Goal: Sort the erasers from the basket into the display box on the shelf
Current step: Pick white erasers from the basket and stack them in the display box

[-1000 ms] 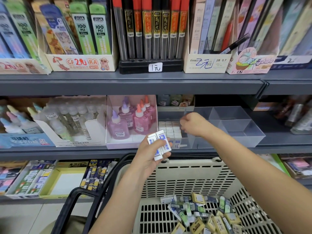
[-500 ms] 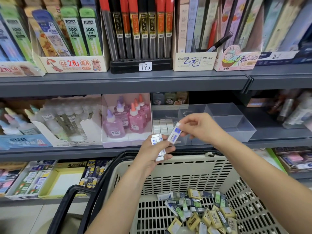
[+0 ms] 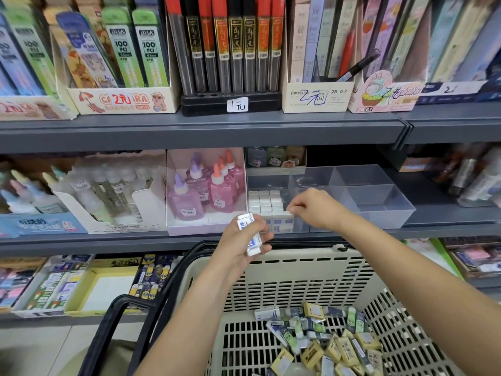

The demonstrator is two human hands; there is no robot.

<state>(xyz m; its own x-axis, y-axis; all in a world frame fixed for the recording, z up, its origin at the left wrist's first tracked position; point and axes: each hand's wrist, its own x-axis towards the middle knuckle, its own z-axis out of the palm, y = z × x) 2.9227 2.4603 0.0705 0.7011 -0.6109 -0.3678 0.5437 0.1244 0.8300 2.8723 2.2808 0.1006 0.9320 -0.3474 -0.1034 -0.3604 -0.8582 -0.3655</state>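
Head view catches me in the middle of the placing step. My right hand point(image 3: 314, 210) is inside the front left compartment of the clear display box point(image 3: 379, 210) on the middle shelf point(image 3: 108, 240). Its fingers are curled, with thumb and forefinger pinching one white-and-blue eraser point(image 3: 286, 214) at the near end of the packed rows of erasers point(image 3: 265, 199). The eraser looks almost seated against its neighbours, though I cannot tell if it sits flush. My left hand point(image 3: 238, 240) hovers just below and to the left of the box, over the far rim of the basket point(image 3: 298, 270), and grips a small stack of white-and-blue erasers point(image 3: 250, 236) ready to feed across. Down in the basket a mixed pile of loose erasers point(image 3: 325, 340) waits, with yellow, green and white sleeves jumbled together, so I judge the sorting far from done. Next I should let go of the eraser without tipping the row, then bring the right hand back to the left to take another off the stack. That front row looks close to full, so the next piece will probably need a fresh row. Once the stack is gone, I'll have to pick out matching sleeves from the pile.
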